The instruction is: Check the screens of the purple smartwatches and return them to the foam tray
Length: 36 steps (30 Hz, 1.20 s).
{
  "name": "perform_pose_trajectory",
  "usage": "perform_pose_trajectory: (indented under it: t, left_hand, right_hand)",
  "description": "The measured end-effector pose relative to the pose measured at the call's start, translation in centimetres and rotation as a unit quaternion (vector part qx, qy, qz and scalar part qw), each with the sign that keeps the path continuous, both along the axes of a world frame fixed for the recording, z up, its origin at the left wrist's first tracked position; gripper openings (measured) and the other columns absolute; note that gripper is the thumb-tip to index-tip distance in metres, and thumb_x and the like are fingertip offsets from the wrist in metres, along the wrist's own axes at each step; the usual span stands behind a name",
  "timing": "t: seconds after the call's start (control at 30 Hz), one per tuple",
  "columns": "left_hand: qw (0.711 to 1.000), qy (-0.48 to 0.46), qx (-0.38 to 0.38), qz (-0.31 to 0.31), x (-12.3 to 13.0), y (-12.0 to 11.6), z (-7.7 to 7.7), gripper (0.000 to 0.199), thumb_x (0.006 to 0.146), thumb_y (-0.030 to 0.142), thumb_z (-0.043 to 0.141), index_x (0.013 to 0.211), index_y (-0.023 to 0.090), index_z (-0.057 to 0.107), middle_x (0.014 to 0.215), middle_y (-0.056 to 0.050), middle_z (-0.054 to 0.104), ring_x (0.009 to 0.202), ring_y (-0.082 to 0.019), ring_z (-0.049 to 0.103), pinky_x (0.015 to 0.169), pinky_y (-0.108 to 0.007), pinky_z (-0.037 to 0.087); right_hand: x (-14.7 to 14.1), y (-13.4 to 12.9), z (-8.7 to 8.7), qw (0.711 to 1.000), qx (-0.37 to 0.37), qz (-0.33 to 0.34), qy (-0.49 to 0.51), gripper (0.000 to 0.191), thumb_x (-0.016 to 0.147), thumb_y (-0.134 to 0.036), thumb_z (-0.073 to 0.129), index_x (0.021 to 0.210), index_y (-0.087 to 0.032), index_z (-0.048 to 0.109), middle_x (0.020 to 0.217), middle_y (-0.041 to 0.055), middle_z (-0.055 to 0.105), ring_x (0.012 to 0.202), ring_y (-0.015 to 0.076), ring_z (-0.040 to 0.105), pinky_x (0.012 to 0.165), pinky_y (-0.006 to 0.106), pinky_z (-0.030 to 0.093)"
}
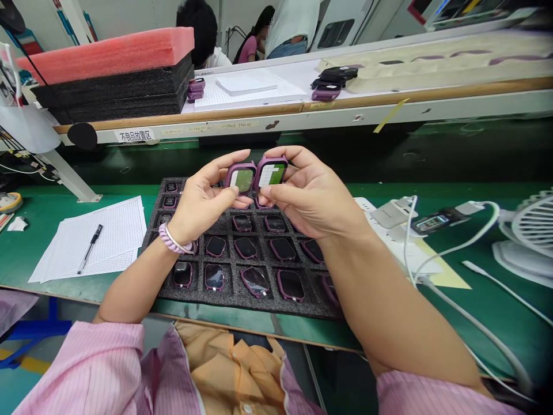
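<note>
Two smartwatches with purple frames and no straps are held up side by side, their lit screens showing white and green. My left hand (203, 199) is closed on the left smartwatch (242, 180), thumb at its lower left corner. The right smartwatch (272, 173) sits between the thumb and fingers of my right hand (306, 190). The two frames meet or nearly meet at their inner edges. Below them lies a black foam tray (231, 294) with rows of pockets holding several dark-screened watches of the same kind. My forearms cover part of the tray.
Gridded paper with a pen (90, 248) lies left of the tray. On the right are a power strip with chargers (393, 213), white cables and a small fan (536, 225). A raised shelf (259, 118) behind bears pink and black foam (116, 72) and more watches. People are beyond.
</note>
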<state>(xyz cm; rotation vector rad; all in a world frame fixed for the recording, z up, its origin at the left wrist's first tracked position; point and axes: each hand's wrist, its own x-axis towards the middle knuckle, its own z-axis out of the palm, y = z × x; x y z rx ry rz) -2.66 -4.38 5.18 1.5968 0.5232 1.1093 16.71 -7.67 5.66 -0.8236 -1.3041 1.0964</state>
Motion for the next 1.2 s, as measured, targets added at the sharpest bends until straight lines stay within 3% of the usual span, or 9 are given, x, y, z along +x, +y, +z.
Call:
perform_pose_trajectory:
  t: [0.13,0.43,0.67,0.97,1.2]
  left_hand:
    - [1.000,0.000,-0.020,-0.009,0.01,-0.18,0.17,0.045,0.092,0.039,0.073,0.133,0.023,0.063,0.109,-0.003,0.074,0.075,-0.012,0.077,0.073,-0.022,0.068]
    - [1.000,0.010,-0.022,0.001,0.01,-0.49,0.40,0.039,0.096,0.051,0.070,0.120,0.021,0.065,0.110,-0.003,0.074,0.069,-0.011,0.075,0.064,-0.020,0.065]
    - [1.000,0.007,-0.016,0.006,-0.09,-0.14,0.21,0.044,0.096,0.044,0.070,0.133,0.023,0.062,0.121,-0.006,0.073,0.076,-0.012,0.077,0.073,-0.023,0.068]
    - [0.999,0.001,0.040,-0.005,-0.07,0.48,-0.50,0.060,0.085,0.022,0.075,0.143,0.029,0.062,0.133,-0.005,0.070,0.086,-0.016,0.079,0.086,-0.030,0.070]
    - [1.000,-0.005,0.028,-0.008,0.13,0.32,-0.30,0.065,0.078,0.015,0.067,0.142,0.029,0.063,0.127,-0.003,0.073,0.085,-0.015,0.078,0.088,-0.030,0.070]
  right_hand:
    - [-0.01,0.05,-0.16,1.000,-0.007,-0.006,0.010,0.048,0.073,-0.034,0.093,0.106,-0.027,0.059,0.090,-0.0020,0.064,0.057,0.0115,0.057,0.051,0.026,0.053]
    - [-0.06,0.20,-0.04,0.999,-0.014,-0.029,0.012,0.038,0.082,-0.045,0.089,0.097,-0.025,0.061,0.080,-0.0012,0.058,0.062,0.0144,0.059,0.047,0.024,0.051]
    - [0.06,0.10,-0.27,1.000,-0.015,-0.006,0.017,0.053,0.074,-0.047,0.096,0.109,-0.027,0.063,0.095,-0.0002,0.067,0.061,0.0128,0.060,0.055,0.028,0.057]
    - [0.27,0.16,-0.44,1.000,0.002,0.002,-0.011,0.060,0.070,-0.027,0.093,0.119,-0.028,0.060,0.092,-0.0004,0.062,0.072,0.0183,0.066,0.068,0.034,0.062]
    - [0.06,0.20,-0.14,0.999,-0.015,0.004,0.036,0.038,0.081,-0.032,0.085,0.112,-0.026,0.064,0.093,-0.0004,0.066,0.061,0.0145,0.063,0.061,0.034,0.061]
